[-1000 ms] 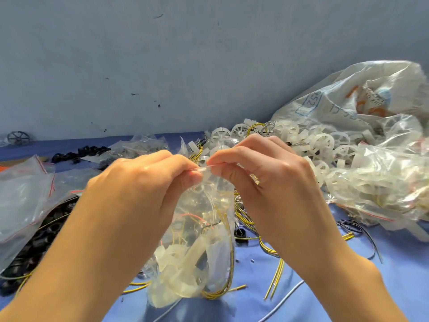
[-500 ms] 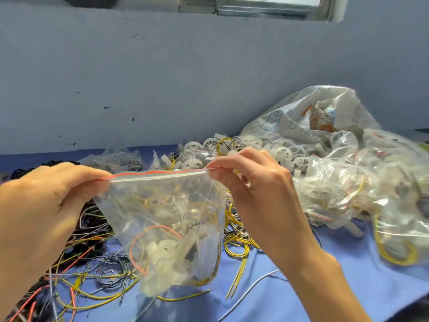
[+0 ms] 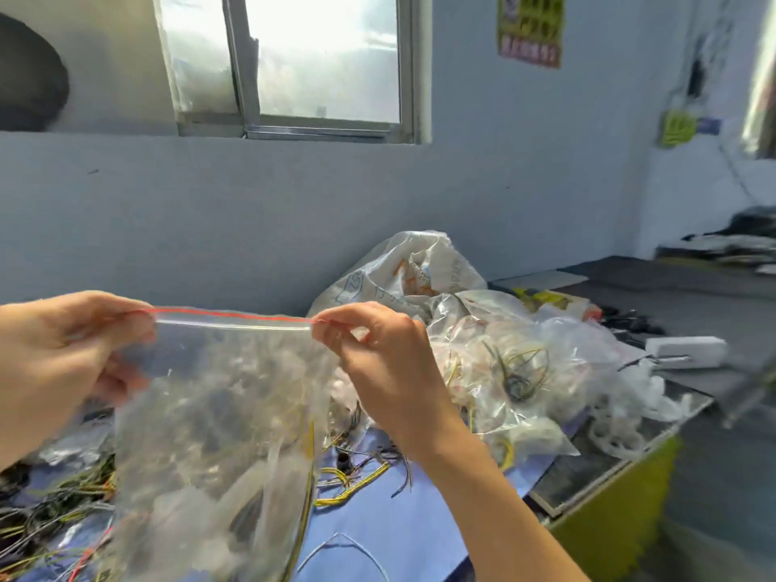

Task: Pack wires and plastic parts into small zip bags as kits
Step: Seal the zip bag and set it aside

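Blue cloth is seen spread as the work surface at the near edge. A clear zip bag is held up above it, hanging at 7 o'clock of frame centre. Its red-striped zip edge is stretched level between both hands. The left hand is clamped on the bag's 9 o'clock top corner, and the right hand is pinched on the 3 o'clock top corner. Yellow wire and pale plastic parts are made out inside the bag, blurred. Loose wires are noted on the cloth at 8 o'clock of the bag, and yellow wire bundles at 4 o'clock. Farther back, at 2 o'clock, a heap of filled bags is recorded. A printed white sack is seen behind it against the grey-blue wall. A window is set in the wall at 12 o'clock.
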Tool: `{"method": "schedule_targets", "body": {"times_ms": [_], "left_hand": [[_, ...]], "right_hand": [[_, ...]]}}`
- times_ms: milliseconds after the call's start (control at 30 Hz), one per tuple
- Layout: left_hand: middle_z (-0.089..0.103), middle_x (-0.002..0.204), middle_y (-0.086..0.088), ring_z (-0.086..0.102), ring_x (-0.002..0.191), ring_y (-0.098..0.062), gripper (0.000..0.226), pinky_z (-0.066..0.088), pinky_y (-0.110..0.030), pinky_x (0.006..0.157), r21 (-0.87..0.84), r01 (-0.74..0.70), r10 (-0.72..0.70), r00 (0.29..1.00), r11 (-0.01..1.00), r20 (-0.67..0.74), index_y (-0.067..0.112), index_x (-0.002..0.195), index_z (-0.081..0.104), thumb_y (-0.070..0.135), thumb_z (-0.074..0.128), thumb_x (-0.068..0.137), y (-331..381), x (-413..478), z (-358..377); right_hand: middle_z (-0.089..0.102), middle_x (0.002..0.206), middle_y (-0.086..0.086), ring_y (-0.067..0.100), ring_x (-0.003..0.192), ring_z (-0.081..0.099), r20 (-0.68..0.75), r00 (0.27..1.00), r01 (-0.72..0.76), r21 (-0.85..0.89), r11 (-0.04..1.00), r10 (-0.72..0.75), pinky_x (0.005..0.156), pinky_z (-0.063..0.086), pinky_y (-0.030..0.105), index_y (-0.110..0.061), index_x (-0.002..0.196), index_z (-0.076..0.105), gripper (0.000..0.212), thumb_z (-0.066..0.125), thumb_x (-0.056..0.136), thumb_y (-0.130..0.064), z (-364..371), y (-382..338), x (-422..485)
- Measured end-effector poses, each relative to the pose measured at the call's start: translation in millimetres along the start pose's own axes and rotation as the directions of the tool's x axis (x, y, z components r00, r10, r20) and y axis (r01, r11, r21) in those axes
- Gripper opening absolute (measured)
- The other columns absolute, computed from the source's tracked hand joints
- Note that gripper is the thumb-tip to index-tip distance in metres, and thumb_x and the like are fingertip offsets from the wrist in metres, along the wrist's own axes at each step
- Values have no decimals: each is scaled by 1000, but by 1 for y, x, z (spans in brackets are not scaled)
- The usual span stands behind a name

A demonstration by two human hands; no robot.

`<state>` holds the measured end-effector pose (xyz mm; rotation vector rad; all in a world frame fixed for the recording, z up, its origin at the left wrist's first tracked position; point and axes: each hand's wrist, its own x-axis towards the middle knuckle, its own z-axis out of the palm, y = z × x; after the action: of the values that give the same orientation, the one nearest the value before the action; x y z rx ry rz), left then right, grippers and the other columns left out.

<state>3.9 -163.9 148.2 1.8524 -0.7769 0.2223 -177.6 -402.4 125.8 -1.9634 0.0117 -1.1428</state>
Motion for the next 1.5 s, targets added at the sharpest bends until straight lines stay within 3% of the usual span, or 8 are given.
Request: {"method": "schedule_targets", "body": {"times_ms": [133, 267, 467, 900, 1100, 1233, 1400, 1500], "left_hand": [[75, 73, -7, 74, 63, -29, 20, 59, -29, 55, -137, 6, 3, 998, 991, 64, 18, 84, 76, 4, 64, 91, 46, 45, 69], [75, 80, -15, 75, 70, -24, 19, 58, -18, 62, -140, -55, 72, 991, 989, 117, 10, 84, 71, 0, 58, 94, 99, 87, 140], [72, 86, -15, 73, 80, -29, 20, 60, -30, 81, -188, -184, 196, 979, 965, 47, 16, 84, 69, 4, 58, 95, 159, 137, 205], [69, 75, -20, 69, 68, -33, 27, 60, -47, 78, -8, -167, 167, 983, 986, 71, 10, 75, 70, -6, 50, 84, 202, 229, 303], [69, 106, -21, 64, 104, -36, 27, 52, -40, 89, 272, -206, 138, 958, 940, 250, 6, 96, 73, -1, 51, 82, 141, 231, 464], [64, 118, -19, 60, 109, -35, 27, 50, -40, 92, 326, -231, 10, 829, 917, 559, 2, 112, 63, 13, 49, 92, 88, 201, 570], [20, 147, -17, 37, 132, -40, 50, 36, -50, 108, 358, -285, -27, 748, 889, 664, 12, 139, 36, 22, 50, 92, 81, 198, 590], [20, 146, -17, 53, 114, -43, 49, 44, -50, 97, 348, -370, 94, 789, 862, 607, 14, 142, 33, 25, 49, 97, 84, 200, 561]], "right_hand": [[69, 75, -5, 10, 51, 62, 69, 940, -341, 175, 924, 334, 50, 50, 23, -12, 96, 74, 8, 68, 91, -15, -42, 29, 32], [67, 84, 12, 15, 63, 64, 20, 904, -407, 343, 847, 427, 60, 55, 22, -1, 99, 66, 9, 59, 96, -5, -90, 56, 65], [69, 82, 6, 17, 72, 61, -135, 923, -327, 214, 920, 360, 74, 57, 38, -12, 93, 68, 7, 61, 96, -10, -149, 68, 110], [70, 81, 1, 9, 57, 55, -155, 902, -419, -103, 902, 402, 51, 47, 23, -11, 101, 72, 14, 63, 94, -20, -209, 103, 165], [73, 79, 10, 20, 67, 62, -305, 745, -665, -398, 631, 593, 56, 50, 26, -9, 89, 77, 15, 63, 87, -16, -244, 222, 146], [59, 82, 9, 29, 84, 62, -294, 648, -677, -644, 356, 703, 65, 47, 28, -11, 79, 64, 9, 59, 86, -15, -249, 280, 130], [51, 129, 10, 31, 117, 54, -243, 837, -375, -907, 191, 490, 78, 43, 36, -19, 128, 55, 32, 53, 97, -23, -218, 293, 136], [65, 119, 9, 31, 111, 58, -110, 833, -217, -966, 137, 542, 78, 40, 36, -18, 115, 65, 26, 49, 95, -19, -203, 287, 137]]}}
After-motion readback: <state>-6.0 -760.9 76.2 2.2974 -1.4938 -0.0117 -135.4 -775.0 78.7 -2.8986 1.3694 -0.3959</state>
